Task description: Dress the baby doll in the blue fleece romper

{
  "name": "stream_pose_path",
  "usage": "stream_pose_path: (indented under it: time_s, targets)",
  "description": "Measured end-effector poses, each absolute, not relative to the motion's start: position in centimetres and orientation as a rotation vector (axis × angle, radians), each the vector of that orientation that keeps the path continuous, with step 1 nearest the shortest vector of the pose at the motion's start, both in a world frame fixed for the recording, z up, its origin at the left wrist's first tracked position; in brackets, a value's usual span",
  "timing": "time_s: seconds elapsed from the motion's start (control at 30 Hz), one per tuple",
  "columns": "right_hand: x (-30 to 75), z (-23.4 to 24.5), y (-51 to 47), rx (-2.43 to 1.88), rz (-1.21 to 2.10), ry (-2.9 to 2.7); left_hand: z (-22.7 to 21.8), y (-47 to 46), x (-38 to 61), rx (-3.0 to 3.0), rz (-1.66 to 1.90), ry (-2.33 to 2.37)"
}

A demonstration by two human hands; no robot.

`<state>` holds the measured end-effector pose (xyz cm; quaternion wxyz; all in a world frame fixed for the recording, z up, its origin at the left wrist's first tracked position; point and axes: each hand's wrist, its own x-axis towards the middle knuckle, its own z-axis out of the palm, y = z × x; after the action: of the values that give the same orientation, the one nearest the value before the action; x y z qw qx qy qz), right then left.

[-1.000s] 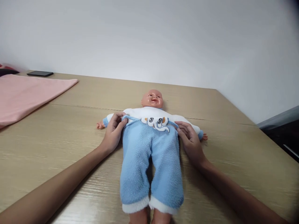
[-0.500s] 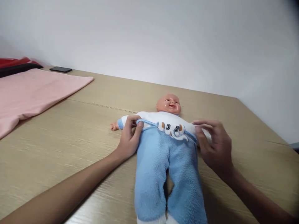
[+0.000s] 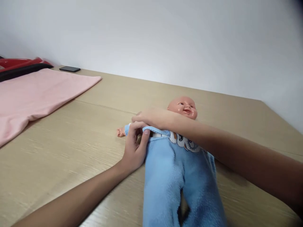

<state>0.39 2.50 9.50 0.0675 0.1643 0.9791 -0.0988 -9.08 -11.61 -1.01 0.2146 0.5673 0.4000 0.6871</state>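
Note:
A baby doll (image 3: 182,107) lies on its back on the wooden table (image 3: 59,148), in a white top and fluffy blue trousers (image 3: 175,176). My left hand (image 3: 134,146) pinches the trousers' waistband at the doll's left-hand side, thumb on top. My right hand (image 3: 151,118) reaches across the doll's chest to that same side and rests on the white top just above the waistband; its fingers are mostly hidden behind my left hand. My right forearm covers most of the chest and the elephant patch.
A pink cloth (image 3: 35,94) lies spread at the far left of the table. Behind it sit a black phone (image 3: 69,69) and a red and black object (image 3: 19,64) against the white wall. The table's right edge runs down the right side.
My right hand left the doll's right side and crossed over its chest to the left side. My left hand stayed pinching the waistband. The view shifted, so the doll sits lower and further right.

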Motion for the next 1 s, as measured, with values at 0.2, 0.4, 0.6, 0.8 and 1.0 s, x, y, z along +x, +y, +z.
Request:
stream_pose_path:
  time_s: [0.2,0.4,0.6,0.8,1.0]
  targets:
    - [3.5,11.5,2.2,0.657,-0.646,3.301,-1.4,-11.8,-9.3,1.768,1.997,0.96]
    - [8.5,11.5,1.4,0.699,-1.467,3.185,-2.8,-11.9,-9.8,1.911,2.056,0.812]
    - [9.1,8.9,0.8,0.677,-1.391,3.187,-2.1,-11.4,-9.5,1.869,2.209,0.794]
    - [8.1,8.7,1.0,0.491,-1.265,3.094,0.2,-10.4,-9.4,1.41,1.938,1.118]
    - [8.5,10.8,-0.2,0.889,-1.49,2.807,1.2,-9.2,-10.5,1.102,1.67,1.063]
